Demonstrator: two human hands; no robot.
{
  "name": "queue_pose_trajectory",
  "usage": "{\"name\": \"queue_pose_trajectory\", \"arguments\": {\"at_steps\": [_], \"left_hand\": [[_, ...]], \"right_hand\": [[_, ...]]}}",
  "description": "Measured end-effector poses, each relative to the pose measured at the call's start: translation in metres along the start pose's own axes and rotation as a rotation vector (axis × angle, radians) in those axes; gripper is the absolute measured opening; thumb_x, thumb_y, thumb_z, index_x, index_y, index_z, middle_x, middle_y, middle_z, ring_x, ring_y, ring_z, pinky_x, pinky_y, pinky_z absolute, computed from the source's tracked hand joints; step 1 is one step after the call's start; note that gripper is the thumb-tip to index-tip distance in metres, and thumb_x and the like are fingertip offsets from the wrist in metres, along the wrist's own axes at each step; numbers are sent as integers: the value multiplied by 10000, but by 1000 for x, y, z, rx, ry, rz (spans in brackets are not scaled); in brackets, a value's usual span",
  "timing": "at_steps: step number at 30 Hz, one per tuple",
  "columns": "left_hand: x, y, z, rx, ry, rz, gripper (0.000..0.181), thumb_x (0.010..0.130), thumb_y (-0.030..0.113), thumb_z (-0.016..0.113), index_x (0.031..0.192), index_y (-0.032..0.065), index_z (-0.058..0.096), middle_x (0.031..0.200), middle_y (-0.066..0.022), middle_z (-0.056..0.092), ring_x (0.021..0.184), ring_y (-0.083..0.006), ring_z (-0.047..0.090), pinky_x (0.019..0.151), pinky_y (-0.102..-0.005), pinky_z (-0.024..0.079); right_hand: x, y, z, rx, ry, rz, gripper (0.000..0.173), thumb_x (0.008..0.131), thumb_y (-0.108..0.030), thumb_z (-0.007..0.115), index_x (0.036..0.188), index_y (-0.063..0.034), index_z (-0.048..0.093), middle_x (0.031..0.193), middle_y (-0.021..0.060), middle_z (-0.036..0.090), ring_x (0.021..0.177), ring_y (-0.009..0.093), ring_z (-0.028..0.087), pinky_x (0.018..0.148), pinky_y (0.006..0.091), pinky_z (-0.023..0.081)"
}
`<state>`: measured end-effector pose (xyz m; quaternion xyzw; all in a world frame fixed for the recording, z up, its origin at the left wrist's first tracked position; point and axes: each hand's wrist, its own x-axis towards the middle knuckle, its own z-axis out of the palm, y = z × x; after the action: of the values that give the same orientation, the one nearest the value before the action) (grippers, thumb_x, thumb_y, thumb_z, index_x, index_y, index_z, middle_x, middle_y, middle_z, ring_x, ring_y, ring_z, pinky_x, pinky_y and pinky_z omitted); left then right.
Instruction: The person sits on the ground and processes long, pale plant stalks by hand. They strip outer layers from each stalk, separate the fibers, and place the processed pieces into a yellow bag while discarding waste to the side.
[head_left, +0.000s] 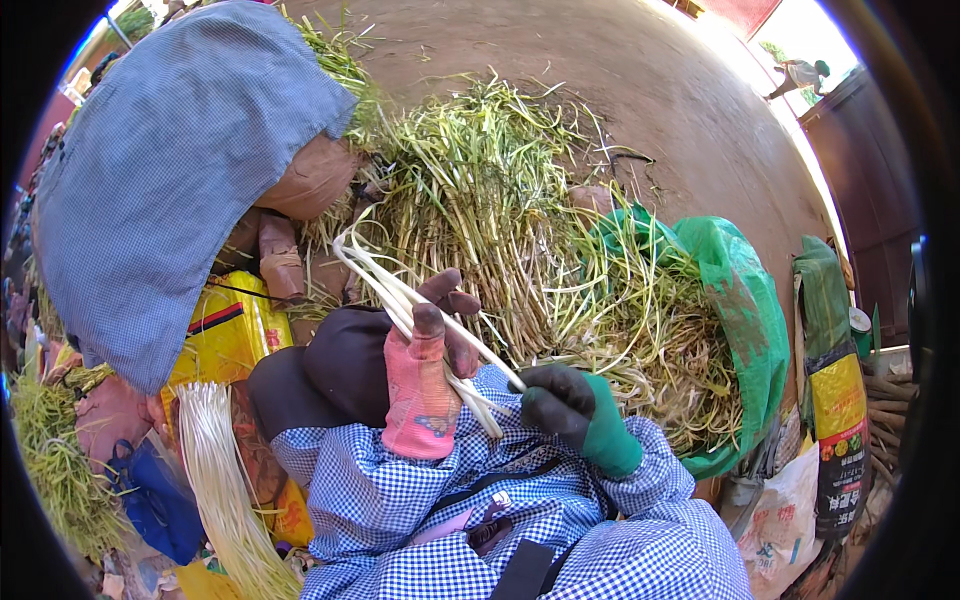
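Observation:
My left hand (429, 367), in a pink glove with dark fingertips, cradles a few long pale plant stalks (390, 296) between thumb and fingers. My right hand (559, 405), in a green glove with dark fingers, pinches the lower end of one of these stalks. A large heap of unpeeled green stalks with dry brown bases (480, 202) lies on the ground just beyond my hands. A bundle of clean white stalks (221, 465) lies at the lower left, beside my knee.
A green plastic sack (739, 300) edges the heap at right. A blue checked cloth (172, 150) covers something large at upper left. Yellow printed bags (232, 330) lie beneath. More greens (56, 457) lie far left. Upright sacks (836, 405) stand right; a person (802, 77) is in the distance.

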<state>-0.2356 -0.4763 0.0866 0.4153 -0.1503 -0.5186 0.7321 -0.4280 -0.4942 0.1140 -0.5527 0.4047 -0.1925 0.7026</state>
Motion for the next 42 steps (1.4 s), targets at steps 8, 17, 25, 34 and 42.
{"name": "queue_pose_trajectory", "arguments": {"at_steps": [8, 17, 25, 34, 42], "left_hand": [[1, -3, 0, 73, 68, 23, 631, 891, 522, 624, 1217, -13, 553, 926, -72, 634, 531, -83, 537, 426, -203, 410], [8, -6, 1, -183, 30, -83, 601, 937, 512, 562, 1205, -25, 556, 883, -75, 625, 494, -98, 509, 389, -217, 358], [-9, 22, 2, -220, -97, -364, 447, 945, 300, 634, 1227, -23, 507, 737, -31, 565, 418, -74, 384, 367, -224, 286], [20, 56, -6, -504, -145, 14, 403, 996, 250, 535, 1339, 44, 490, 756, -21, 553, 362, -37, 327, 327, -218, 265], [32, 16, -10, -433, -46, -18, 384, 1002, 256, 531, 1321, 45, 502, 762, -28, 576, 369, -40, 334, 335, -206, 261]], "right_hand": [[5, 9, 29, -698, 145, -378, 192, 879, -171, 677, 995, -23, 639, 655, 143, 632, 538, 266, 639, 489, 356, 486], [-6, -11, 30, -925, 80, -549, 144, 826, -163, 700, 832, -56, 604, 576, 106, 575, 473, 279, 580, 439, 393, 430], [-3, 7, 15, -530, -232, -222, 160, 880, -176, 663, 961, -41, 636, 665, 96, 615, 572, 201, 609, 511, 340, 466], [133, 108, -86, -1420, 287, -138, 303, 890, -289, 628, 1120, -92, 633, 1126, 202, 621, 915, 353, 654, 768, 457, 508], [268, 155, -72, -1121, 371, 33, 289, 853, -361, 642, 954, -93, 681, 893, 191, 692, 830, 368, 681, 754, 475, 527]]}}
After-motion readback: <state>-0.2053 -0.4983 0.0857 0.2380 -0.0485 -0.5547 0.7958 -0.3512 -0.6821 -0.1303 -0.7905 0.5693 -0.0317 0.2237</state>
